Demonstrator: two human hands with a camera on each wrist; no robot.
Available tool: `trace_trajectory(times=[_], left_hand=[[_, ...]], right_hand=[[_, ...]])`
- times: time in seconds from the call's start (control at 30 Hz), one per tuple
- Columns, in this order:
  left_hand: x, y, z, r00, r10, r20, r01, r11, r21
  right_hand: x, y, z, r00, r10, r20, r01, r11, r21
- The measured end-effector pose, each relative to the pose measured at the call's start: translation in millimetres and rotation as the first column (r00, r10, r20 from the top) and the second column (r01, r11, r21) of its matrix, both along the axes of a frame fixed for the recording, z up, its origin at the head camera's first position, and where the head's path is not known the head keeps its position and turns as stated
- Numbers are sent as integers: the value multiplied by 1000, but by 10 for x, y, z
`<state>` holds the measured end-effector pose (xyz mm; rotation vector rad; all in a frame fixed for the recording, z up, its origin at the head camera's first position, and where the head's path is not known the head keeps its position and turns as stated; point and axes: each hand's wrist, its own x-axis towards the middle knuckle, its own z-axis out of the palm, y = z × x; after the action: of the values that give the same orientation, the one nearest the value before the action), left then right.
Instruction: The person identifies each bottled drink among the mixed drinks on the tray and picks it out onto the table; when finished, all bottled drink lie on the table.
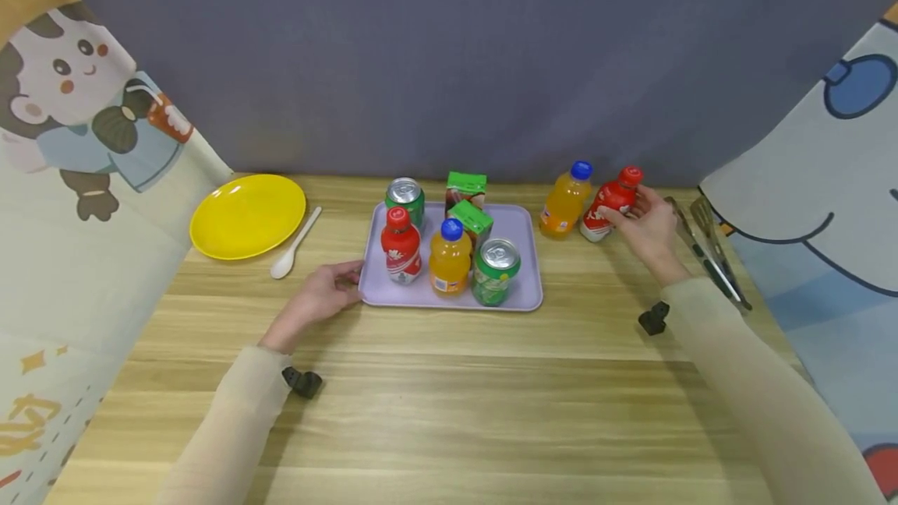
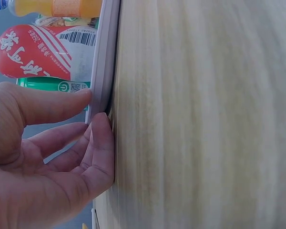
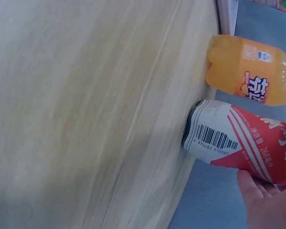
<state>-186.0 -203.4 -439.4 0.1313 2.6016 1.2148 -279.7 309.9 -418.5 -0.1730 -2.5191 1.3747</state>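
Note:
A lilac tray (image 1: 526, 256) holds a red bottle (image 1: 402, 248), an orange bottle (image 1: 451, 259), two green cans and two green-topped cartons. At its left edge is the left hand (image 1: 319, 296); in the left wrist view the thumb of that hand (image 2: 47, 148) lies on the rim (image 2: 103, 62), with the fingers curled against the rim's underside. Right of the tray, the right hand (image 1: 648, 232) grips another red bottle (image 1: 612, 203), its base at the table. The right wrist view shows this bottle (image 3: 238, 138) tilted, beside an orange bottle (image 3: 250, 69).
A yellow plate (image 1: 248, 217) and a white spoon (image 1: 296, 244) lie on the wooden table (image 1: 449, 396) at the left. Metal utensils (image 1: 712, 252) lie at the right edge, beyond the right hand. A dark grey curtain (image 1: 449, 53) hangs behind the table.

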Motion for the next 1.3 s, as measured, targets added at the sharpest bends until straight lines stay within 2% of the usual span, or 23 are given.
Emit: trace_trajectory(times=[0.27, 0.63, 0.77, 0.93, 1.3], left_hand=[[12, -21, 7, 1000, 4, 16, -4, 1000, 4], [10, -24, -6, 1000, 3, 29, -3, 1000, 4], [12, -25, -7, 999, 7, 32, -7, 1000, 7], [18, -23, -6, 1000, 9, 28, -10, 1000, 23], [8, -20, -3, 1000, 4, 24, -4, 1000, 18]], right_hand=[[-26, 11, -28, 1000, 19, 20, -19, 1000, 24], [26, 11, 39, 999, 28, 27, -30, 996, 82], [103, -27, 111, 999, 27, 33, -31, 992, 121], [216, -63, 201, 999, 31, 32, -35, 992, 122], [465, -141, 311, 997, 51, -60, -47, 996, 71]])
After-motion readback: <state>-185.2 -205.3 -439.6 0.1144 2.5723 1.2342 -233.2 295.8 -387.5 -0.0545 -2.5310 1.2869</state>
